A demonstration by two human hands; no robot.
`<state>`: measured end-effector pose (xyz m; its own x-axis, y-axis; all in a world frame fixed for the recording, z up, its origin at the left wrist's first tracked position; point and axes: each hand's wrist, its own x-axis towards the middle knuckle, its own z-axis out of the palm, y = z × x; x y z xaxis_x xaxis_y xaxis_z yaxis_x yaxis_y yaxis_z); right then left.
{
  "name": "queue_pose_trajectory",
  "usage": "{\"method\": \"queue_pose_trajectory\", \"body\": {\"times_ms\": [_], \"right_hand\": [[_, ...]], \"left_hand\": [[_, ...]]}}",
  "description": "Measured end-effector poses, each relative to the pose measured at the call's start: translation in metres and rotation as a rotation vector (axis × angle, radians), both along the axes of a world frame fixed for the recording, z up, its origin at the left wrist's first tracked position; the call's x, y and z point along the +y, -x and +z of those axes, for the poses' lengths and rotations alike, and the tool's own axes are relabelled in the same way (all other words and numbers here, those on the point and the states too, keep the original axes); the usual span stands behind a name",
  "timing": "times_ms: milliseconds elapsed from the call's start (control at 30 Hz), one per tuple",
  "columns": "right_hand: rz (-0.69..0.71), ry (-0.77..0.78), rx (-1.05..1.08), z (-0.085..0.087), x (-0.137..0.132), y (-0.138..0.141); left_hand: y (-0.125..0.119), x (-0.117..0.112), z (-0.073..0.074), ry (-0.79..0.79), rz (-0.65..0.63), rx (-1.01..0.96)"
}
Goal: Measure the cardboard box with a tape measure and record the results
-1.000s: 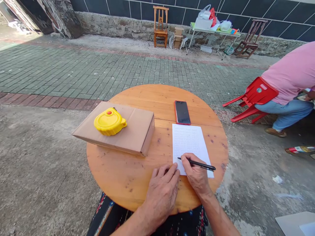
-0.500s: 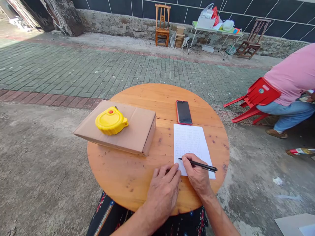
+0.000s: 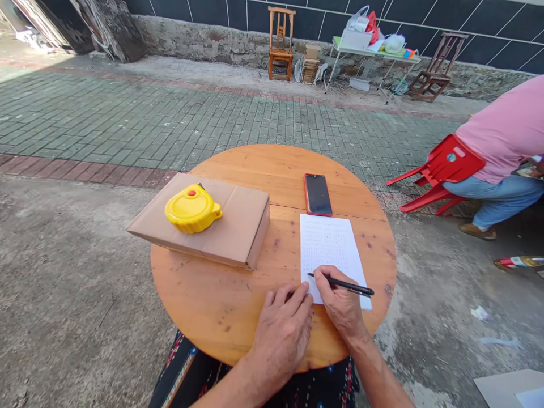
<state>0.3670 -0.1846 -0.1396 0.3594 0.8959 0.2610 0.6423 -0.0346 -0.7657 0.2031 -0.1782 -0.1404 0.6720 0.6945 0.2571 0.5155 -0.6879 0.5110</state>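
Note:
A black pen [image 3: 351,286] is pinched in my right hand [image 3: 341,303], its tip at the lower left part of a white sheet of paper [image 3: 329,243]. Rows of small handwriting cover the upper part of the sheet. My left hand [image 3: 284,320] lies flat on the round wooden table [image 3: 204,306], its fingertips at the paper's lower left edge. Just beyond the sheet is a phone [image 3: 318,194] in a red case, screen up. To the left sits a closed cardboard box [image 3: 232,226] with a yellow tape measure [image 3: 192,208] on top.
At the right, a person in a pink shirt [image 3: 505,130] sits on a red plastic chair [image 3: 453,158]. By the far wall stand a wooden chair [image 3: 280,45], a folding table [image 3: 334,62] with bags on it, and a darker chair [image 3: 440,65]. A bottle [image 3: 518,262] lies on the ground.
The back end of the pen has shifted very slightly to the left. Both hands, the paper and the other things stay in place.

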Motion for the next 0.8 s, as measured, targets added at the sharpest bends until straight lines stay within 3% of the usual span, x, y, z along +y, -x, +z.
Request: {"method": "queue_pose_trajectory", "body": {"times_ms": [800], "right_hand": [[-0.015,0.01,0.001,-0.0033,-0.0004,-0.001]], "left_hand": [[0.0012,0.0011,0.0047,-0.011,-0.002,0.016]]}}
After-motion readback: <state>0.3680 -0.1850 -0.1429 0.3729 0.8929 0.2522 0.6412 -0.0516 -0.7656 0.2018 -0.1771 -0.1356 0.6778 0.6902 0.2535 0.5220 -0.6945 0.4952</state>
